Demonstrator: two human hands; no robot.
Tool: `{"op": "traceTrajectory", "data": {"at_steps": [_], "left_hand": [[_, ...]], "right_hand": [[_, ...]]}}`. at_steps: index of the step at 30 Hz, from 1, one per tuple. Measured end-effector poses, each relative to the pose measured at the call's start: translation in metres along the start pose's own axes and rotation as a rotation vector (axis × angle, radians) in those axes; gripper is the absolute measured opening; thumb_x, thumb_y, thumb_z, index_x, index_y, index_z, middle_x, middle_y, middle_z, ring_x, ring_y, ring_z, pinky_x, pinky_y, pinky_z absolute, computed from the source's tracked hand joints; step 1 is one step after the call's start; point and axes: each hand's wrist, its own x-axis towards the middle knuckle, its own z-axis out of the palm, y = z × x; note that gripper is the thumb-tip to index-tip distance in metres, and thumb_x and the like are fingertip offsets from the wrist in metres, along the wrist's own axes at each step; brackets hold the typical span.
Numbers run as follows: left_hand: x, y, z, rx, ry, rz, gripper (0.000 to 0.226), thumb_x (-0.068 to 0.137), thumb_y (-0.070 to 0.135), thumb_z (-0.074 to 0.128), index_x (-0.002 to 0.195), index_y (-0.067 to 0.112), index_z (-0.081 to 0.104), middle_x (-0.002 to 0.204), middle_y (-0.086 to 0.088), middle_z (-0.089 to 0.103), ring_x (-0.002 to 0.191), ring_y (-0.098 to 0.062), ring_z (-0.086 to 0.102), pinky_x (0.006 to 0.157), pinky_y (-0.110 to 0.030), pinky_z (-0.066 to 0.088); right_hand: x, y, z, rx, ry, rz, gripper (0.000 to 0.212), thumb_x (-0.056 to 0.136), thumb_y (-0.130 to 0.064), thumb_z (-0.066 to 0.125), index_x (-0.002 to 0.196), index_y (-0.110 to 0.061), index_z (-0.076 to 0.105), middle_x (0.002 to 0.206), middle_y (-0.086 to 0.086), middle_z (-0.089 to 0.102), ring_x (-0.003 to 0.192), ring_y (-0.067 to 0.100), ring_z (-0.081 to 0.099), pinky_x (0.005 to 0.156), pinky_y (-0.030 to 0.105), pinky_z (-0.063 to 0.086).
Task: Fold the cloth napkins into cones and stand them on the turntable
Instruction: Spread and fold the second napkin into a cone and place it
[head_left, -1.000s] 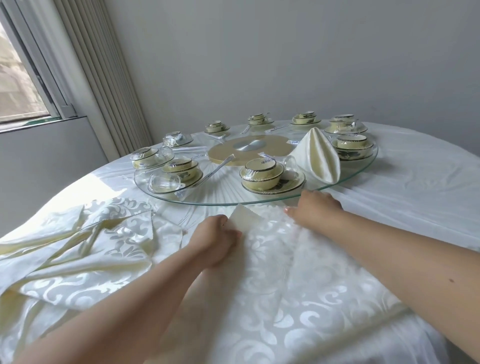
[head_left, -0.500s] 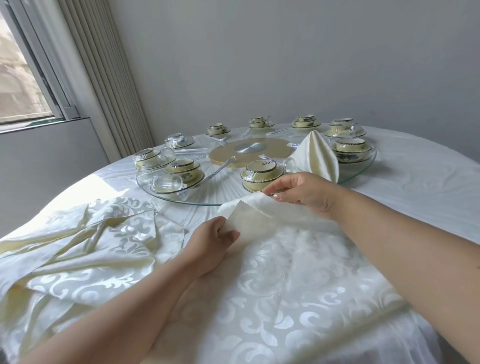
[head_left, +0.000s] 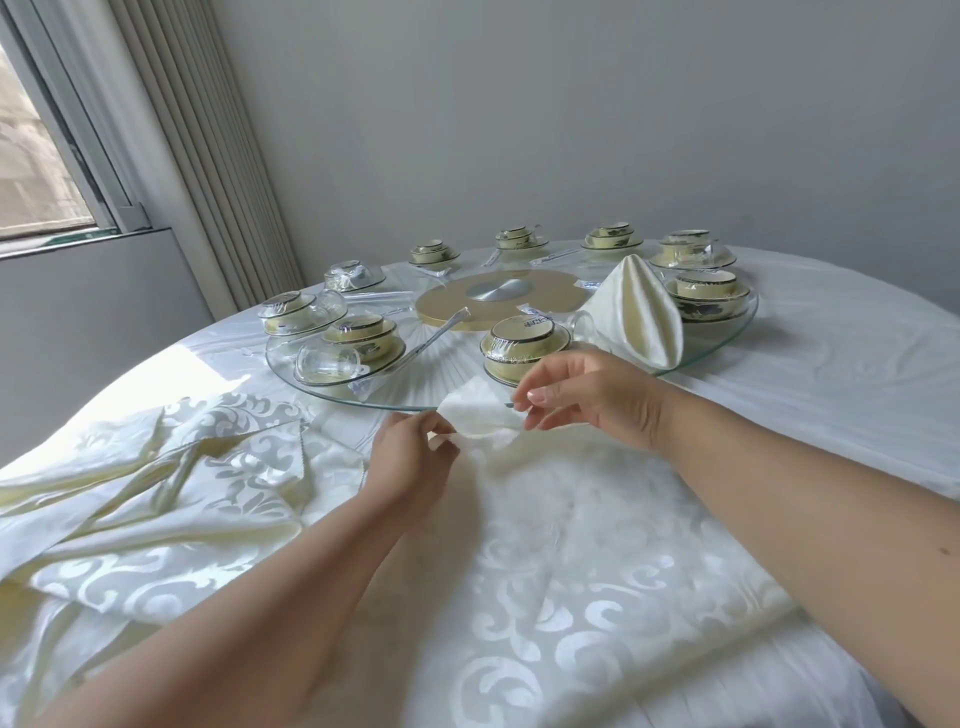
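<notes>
A cream damask napkin (head_left: 545, 519) is spread flat on the table, its far corner lifted and pinched from both sides. Beyond the grip, a folded cone napkin (head_left: 636, 312) is stood upright on the glass turntable (head_left: 727, 338).

a plain grey wall (head_left: 571, 114) runs behind the round table (head_left: 831, 374), which is draped in white cloth. at the left a window (head_left: 36, 171) with a pale frame lets daylight in, and a bright patch falls on the table's left edge. ribbed vertical blinds (head_left: 208, 171) hang beside the window, in the corner.
</notes>
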Motion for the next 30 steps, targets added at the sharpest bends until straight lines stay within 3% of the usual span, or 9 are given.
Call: {"op": "traceTrajectory", "data": {"at_steps": [3,6,12,16,19,22,25,27,30], "left_hand": [[0.007,-0.005,0.007,-0.067,-0.007,-0.108,0.019,0.083,0.036,0.06,0.066,0.031,0.053,0.094,-0.001,0.061,0.094,-0.03,0.054,0.063,-0.028,0.034],[0.013,-0.001,0.011,-0.146,-0.023,-0.235,0.021,0.083,0.037,0.064,0.071,0.024,0.053,0.07,0.004,0.055,0.074,-0.033,0.054,0.064,-0.029,0.038],[0.025,0.005,0.012,-0.172,0.031,-0.347,0.034,0.078,0.037,0.07,0.063,0.016,0.049,0.054,0.005,0.052,0.063,-0.025,0.054,0.07,-0.036,0.049],[0.029,0.002,0.014,-0.175,0.042,-0.394,0.031,0.075,0.043,0.071,0.066,0.019,0.054,0.063,0.004,0.06,0.077,-0.027,0.064,0.083,-0.045,0.053],[0.033,0.003,0.016,-0.217,0.091,-0.398,0.032,0.077,0.043,0.07,0.066,0.02,0.052,0.061,0.004,0.058,0.075,-0.027,0.061,0.087,-0.045,0.051],[0.036,0.001,0.018,-0.129,0.045,-0.381,0.033,0.079,0.045,0.068,0.068,0.018,0.051,0.07,0.001,0.062,0.085,-0.029,0.063,0.087,-0.042,0.05],[0.034,0.0,0.015,0.091,-0.026,-0.365,0.041,0.078,0.056,0.064,0.093,0.019,0.056,0.103,-0.001,0.065,0.106,-0.031,0.057,0.092,-0.041,0.045],[0.032,0.0,0.011,0.218,-0.071,-0.355,0.051,0.081,0.059,0.061,0.103,0.014,0.052,0.111,-0.005,0.06,0.113,-0.033,0.051,0.093,-0.041,0.042],[0.029,-0.001,0.009,0.332,-0.125,-0.351,0.055,0.082,0.061,0.059,0.104,0.01,0.055,0.116,-0.011,0.058,0.114,-0.034,0.05,0.095,-0.042,0.043]], "right_hand": [[0.008,0.01,-0.001,0.025,0.317,-0.075,0.005,0.078,-0.007,0.068,0.075,-0.006,0.065,0.068,0.008,0.062,0.066,0.02,0.057,0.081,0.039,0.051],[0.017,0.025,-0.008,-0.177,0.584,-0.101,0.018,0.075,-0.02,0.068,0.058,-0.022,0.063,0.056,-0.005,0.06,0.062,0.017,0.051,0.073,0.038,0.047],[0.004,0.013,0.0,-0.584,0.21,0.141,0.02,0.087,-0.031,0.066,0.076,-0.015,0.062,0.069,-0.002,0.064,0.065,0.013,0.059,0.068,0.028,0.047],[-0.018,0.002,0.017,-0.97,-0.016,0.285,0.038,0.088,-0.053,0.056,0.113,-0.025,0.062,0.108,-0.007,0.063,0.098,0.012,0.058,0.087,0.027,0.045],[-0.059,-0.001,0.036,-1.128,-0.124,0.284,0.068,0.088,-0.065,0.044,0.146,-0.03,0.032,0.148,-0.01,0.036,0.135,0.01,0.034,0.109,0.028,0.029],[-0.095,0.005,0.039,-1.213,-0.162,0.286,0.076,0.089,-0.068,0.035,0.152,-0.031,0.014,0.158,-0.013,0.011,0.145,0.006,0.008,0.118,0.028,0.012],[-0.105,0.016,0.03,-1.195,-0.204,0.392,0.089,0.078,-0.079,0.019,0.153,-0.034,0.003,0.159,-0.013,-0.007,0.146,0.004,-0.008,0.119,0.029,0.0],[-0.101,0.023,0.019,-1.132,-0.119,0.398,0.095,0.07,-0.083,0.013,0.152,-0.034,0.01,0.16,-0.012,0.002,0.146,0.005,0.001,0.119,0.03,0.006],[-0.083,0.036,-0.011,-1.077,0.223,0.329,0.066,0.09,-0.063,0.039,0.143,-0.023,0.035,0.148,-0.001,0.036,0.137,0.017,0.033,0.111,0.035,0.029]]}}
